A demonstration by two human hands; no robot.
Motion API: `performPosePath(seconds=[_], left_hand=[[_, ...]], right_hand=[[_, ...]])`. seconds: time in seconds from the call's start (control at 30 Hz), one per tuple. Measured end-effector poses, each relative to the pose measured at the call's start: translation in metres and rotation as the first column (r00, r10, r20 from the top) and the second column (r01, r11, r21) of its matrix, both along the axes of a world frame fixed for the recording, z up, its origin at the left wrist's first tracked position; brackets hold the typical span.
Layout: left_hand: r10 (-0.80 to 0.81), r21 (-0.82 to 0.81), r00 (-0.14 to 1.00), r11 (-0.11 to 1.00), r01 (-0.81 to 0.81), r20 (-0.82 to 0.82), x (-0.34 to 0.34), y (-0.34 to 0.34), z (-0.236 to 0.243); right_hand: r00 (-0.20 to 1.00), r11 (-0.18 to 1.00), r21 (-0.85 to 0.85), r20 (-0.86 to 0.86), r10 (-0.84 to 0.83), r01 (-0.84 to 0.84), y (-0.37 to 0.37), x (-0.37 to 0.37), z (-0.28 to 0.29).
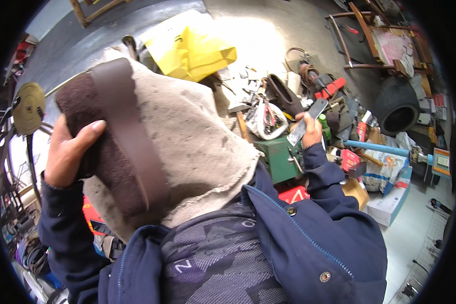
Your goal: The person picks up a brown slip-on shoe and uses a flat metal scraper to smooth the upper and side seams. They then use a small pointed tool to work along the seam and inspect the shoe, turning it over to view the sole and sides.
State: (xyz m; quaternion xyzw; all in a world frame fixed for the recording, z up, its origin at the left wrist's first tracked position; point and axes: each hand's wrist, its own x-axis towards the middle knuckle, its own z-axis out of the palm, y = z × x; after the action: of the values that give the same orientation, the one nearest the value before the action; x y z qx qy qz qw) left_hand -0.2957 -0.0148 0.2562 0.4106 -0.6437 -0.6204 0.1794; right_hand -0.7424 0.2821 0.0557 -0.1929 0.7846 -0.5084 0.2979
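My left hand (70, 152) grips the left side of a dark brown, fuzzy piece with a smooth brown band (129, 121) along its right side; it looks like part of a shoe, but its exact kind is unclear. The thumb lies on the fuzzy surface, and the other fingers are hidden behind it. Under the piece, a stained beige cloth (187, 126) covers my lap. Off to the right, my right hand (311, 133) is closed around a flat grey knife-like blade (316, 109), held over the clutter and apart from the brown piece.
Ahead lies a yellow bag (187, 48). A green metal box (278, 159) stands by my right forearm, beside a white bag of small tools (265, 121) and a brown shoe (283, 95). Farther right are a black tire (397, 107) and a blue tube (377, 148). A brass-coloured disc (28, 108) stands at left.
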Motion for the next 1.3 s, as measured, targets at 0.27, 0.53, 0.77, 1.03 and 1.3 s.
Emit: performPosePath(seconds=[0.27, 0.53, 0.77, 1.03, 1.3], left_hand=[[0.106, 0.003, 0.992, 0.994, -0.107, 0.062, -0.006, 0.007, -0.001], [0.093, 0.038, 0.995, 0.995, -0.095, 0.042, -0.005, 0.008, 0.000], [0.126, 0.011, 0.992, 0.992, -0.126, 0.006, -0.014, 0.013, 0.003], [0.120, -0.006, 0.985, 0.993, -0.120, 0.123, -0.014, 0.019, 0.017], [0.341, 0.146, 0.926, 0.920, -0.365, 0.164, -0.024, 0.005, 0.019]], right_hand=[[0.835, 0.572, 0.784, -0.133, 0.534, -0.241, 0.162, 0.008, -0.101], [0.837, 0.286, 0.952, -0.066, 0.543, -0.110, 0.129, 0.024, -0.083], [0.821, 0.672, 0.717, -0.265, 0.506, -0.183, 0.058, 0.034, -0.100], [0.932, 0.732, 0.600, 0.068, 0.355, -0.323, -0.041, 0.080, -0.285], [0.905, 0.558, 0.724, 0.235, 0.353, -0.406, -0.073, 0.067, -0.327]])
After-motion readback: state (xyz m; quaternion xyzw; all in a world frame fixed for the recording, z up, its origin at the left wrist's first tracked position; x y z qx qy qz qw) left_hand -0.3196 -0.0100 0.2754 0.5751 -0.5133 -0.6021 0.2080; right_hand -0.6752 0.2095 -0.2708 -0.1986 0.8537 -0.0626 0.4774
